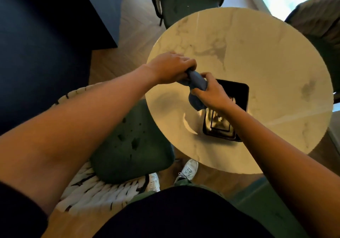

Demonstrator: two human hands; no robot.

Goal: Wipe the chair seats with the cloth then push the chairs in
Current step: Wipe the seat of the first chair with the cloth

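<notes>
Blue cloth (197, 86) bunched, mostly hidden between both gripping hands (191, 79).

Both bare forearms stretched forward, converging ahead of the torso. Left hand (171, 68) knuckles up, fingers curled over one end of the cloth (196, 88). Right hand (211, 92) gripping the other end (thumb and fingertips pinched in), wrist angled slightly inward

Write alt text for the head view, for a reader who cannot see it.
Both hands, left hand and right hand, grip a twisted blue cloth over a round marble table bearing a black tray. A green chair seat with dark spots sits pulled out at lower left.
</notes>
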